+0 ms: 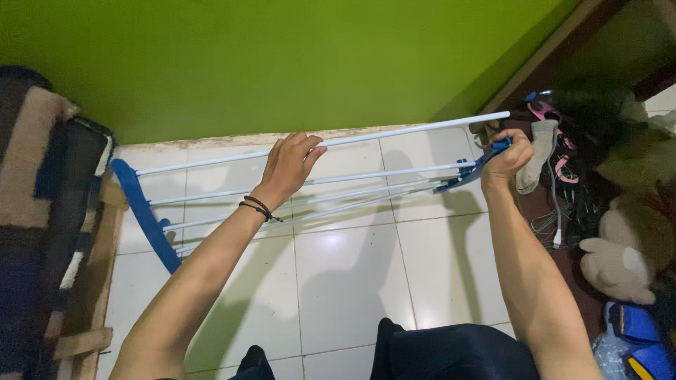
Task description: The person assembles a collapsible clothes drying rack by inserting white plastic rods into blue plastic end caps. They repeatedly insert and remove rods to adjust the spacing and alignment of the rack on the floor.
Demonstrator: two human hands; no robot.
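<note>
Starting at the far left, a striped blanket [42, 211] in brown, black & blue hangs over a wooden frame [91, 295]. Just right of it sits the blue curved end piece [144, 211] of a drying rack, w/ white rods [380, 172] running across above the white tiled floor [345, 267] toward the right. The left hand [289, 165] lies over the top rod, fingers [310, 146] curled loosely on it, thumb side below; a black cord bracelet [259, 207] circles that wrist. Behind the rack, a bright green wall [282, 63]. Farther right, the right hand [508, 158] is clenched round the other blue end bracket [472, 169], fingers pressed together in a fist on it. A pale sock-like cloth [539, 151] hangs just beside that hand, prob. touching it, tho the view there is too cluttered to be sure. Far right: a tangle of cables [563, 211], a beige plush toy [623, 253] & a blue bag [637, 331] at the corner.
</note>
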